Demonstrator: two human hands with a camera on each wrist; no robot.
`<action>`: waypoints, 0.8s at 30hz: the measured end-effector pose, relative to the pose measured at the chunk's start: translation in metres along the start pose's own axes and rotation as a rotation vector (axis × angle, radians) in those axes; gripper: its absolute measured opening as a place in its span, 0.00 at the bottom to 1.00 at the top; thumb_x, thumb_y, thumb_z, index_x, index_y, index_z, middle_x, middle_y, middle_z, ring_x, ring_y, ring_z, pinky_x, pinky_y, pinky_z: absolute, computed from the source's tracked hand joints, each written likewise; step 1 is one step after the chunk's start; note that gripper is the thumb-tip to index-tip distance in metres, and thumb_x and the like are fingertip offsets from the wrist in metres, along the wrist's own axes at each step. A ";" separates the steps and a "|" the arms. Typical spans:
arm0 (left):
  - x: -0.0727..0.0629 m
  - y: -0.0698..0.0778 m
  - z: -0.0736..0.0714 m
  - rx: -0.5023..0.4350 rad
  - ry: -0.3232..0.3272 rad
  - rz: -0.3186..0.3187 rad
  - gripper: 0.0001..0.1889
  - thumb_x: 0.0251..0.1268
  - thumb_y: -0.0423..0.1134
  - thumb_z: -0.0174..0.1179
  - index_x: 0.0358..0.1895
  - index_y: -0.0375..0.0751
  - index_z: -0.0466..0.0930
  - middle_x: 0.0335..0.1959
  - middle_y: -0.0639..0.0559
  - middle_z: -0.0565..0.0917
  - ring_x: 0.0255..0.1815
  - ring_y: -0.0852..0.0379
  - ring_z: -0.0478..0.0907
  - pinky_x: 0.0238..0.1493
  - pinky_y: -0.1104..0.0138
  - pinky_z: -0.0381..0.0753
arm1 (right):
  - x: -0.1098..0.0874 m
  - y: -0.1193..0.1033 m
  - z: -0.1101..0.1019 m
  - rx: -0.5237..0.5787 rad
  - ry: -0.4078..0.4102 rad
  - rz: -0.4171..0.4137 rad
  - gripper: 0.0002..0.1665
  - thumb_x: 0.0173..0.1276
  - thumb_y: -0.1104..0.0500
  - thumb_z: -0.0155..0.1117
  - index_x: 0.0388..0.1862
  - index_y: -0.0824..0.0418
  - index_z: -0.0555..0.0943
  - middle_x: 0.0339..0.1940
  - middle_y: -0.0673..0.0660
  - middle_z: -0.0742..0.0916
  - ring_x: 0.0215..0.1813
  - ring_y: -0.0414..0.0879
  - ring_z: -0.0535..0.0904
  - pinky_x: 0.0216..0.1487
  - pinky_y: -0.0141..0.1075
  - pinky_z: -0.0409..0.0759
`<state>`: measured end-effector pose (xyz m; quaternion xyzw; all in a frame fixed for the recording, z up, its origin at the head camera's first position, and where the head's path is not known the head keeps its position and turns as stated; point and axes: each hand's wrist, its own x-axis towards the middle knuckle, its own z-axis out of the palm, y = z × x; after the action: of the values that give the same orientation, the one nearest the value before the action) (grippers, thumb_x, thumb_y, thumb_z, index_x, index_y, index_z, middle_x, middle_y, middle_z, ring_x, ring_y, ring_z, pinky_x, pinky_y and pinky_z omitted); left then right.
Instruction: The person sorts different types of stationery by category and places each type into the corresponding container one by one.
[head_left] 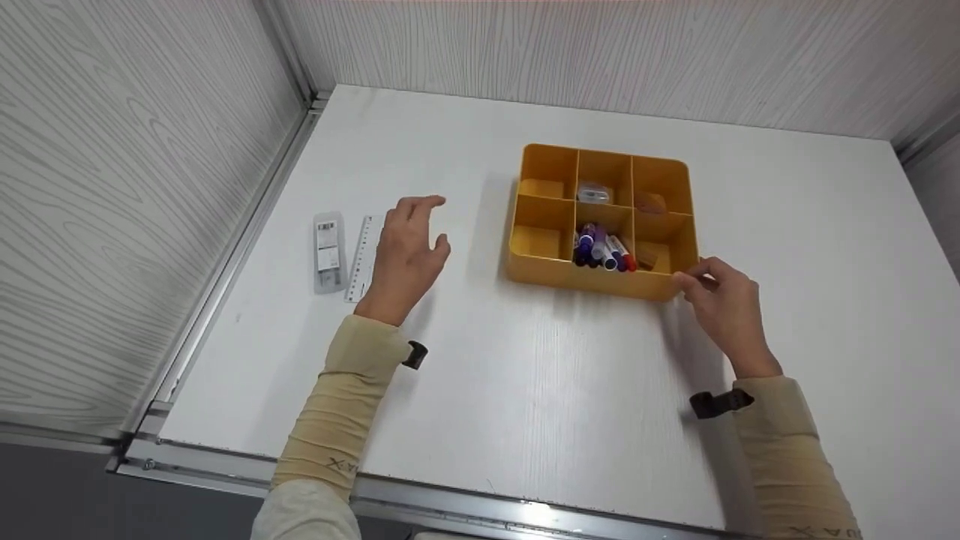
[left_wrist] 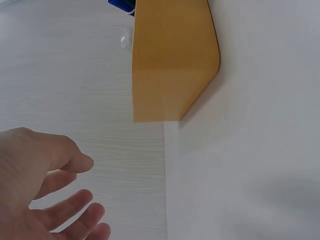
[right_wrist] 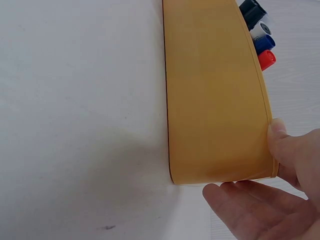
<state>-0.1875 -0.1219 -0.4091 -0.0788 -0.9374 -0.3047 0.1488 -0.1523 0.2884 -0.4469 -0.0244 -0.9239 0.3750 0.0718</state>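
Observation:
A yellow compartment box (head_left: pixel 600 283) sits on the white table, right of centre. Several markers (head_left: pixel 600 241) lie in its front middle section, caps toward the front wall. My right hand (head_left: pixel 726 304) grips the front right corner; the right wrist view shows the thumb at the rim and fingers against the side wall (right_wrist: pixel 215 100). Left of the box, my left hand (head_left: pixel 409 255) is held with fingers spread and nothing between them. It partly covers a clear ruler (head_left: pixel 364 259). Beside the ruler lies a clear plastic case (head_left: pixel 328 251) with a white label.
The back middle section holds a small clear item (head_left: pixel 593 194). A brownish piece (head_left: pixel 649 202) lies in the back right section and an eraser-like block (head_left: pixel 646 259) in the front right. Grey wood-grain panels (head_left: pixel 585 52) enclose the table; a metal rail (head_left: pixel 450 506) runs along its front.

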 end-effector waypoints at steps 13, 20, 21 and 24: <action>-0.007 -0.048 -0.007 0.120 -0.094 -0.254 0.25 0.68 0.29 0.55 0.68 0.31 0.66 0.63 0.30 0.71 0.58 0.33 0.70 0.59 0.49 0.74 | -0.001 0.001 0.000 -0.006 0.022 -0.009 0.25 0.66 0.43 0.63 0.40 0.65 0.80 0.40 0.65 0.89 0.39 0.37 0.83 0.33 0.17 0.75; -0.007 -0.065 -0.006 0.207 -0.213 -0.373 0.21 0.70 0.30 0.50 0.62 0.21 0.67 0.58 0.24 0.70 0.58 0.30 0.69 0.57 0.46 0.76 | -0.001 -0.001 0.000 0.000 -0.003 0.011 0.26 0.67 0.42 0.62 0.43 0.66 0.80 0.44 0.66 0.88 0.49 0.56 0.86 0.36 0.13 0.73; -0.007 -0.066 -0.005 0.220 -0.228 -0.384 0.20 0.70 0.30 0.49 0.60 0.20 0.67 0.57 0.23 0.70 0.58 0.30 0.69 0.57 0.45 0.76 | -0.001 -0.001 0.000 -0.001 0.002 0.008 0.26 0.67 0.42 0.62 0.42 0.66 0.80 0.44 0.66 0.88 0.49 0.57 0.87 0.36 0.14 0.74; -0.007 -0.070 -0.003 0.273 -0.254 -0.388 0.17 0.70 0.31 0.48 0.55 0.18 0.70 0.53 0.22 0.72 0.57 0.29 0.70 0.56 0.44 0.75 | -0.001 0.000 0.001 -0.002 0.014 -0.002 0.26 0.67 0.42 0.62 0.42 0.66 0.80 0.43 0.66 0.88 0.50 0.59 0.87 0.36 0.15 0.74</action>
<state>-0.1968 -0.1801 -0.4469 0.0855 -0.9786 -0.1861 -0.0220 -0.1518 0.2877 -0.4473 -0.0262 -0.9239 0.3736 0.0784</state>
